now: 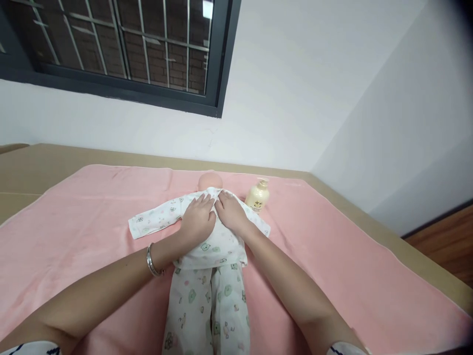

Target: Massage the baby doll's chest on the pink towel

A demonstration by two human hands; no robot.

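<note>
A doll lies on a pink blanket point(121, 197), its bald head point(210, 181) toward the wall. It wears a white printed top point(221, 246) and matching trousers point(229, 305); both sleeves are spread out sideways. My left hand point(198, 217) rests on the chest of the top with its fingers extended. Beside it, my right hand point(231, 211) lies on the other side of the chest near the collar, fingertips partly hidden by the cloth edge; whether they grip it is unclear. A cream pump bottle point(257, 195) stands right of the doll, behind the right sleeve.
The blanket covers a tan surface point(74, 154) that meets a white wall point(266, 133). A dark-framed window point(218, 64) with metal bars is at the upper left. Brown wood panelling point(447, 241) shows at the right edge.
</note>
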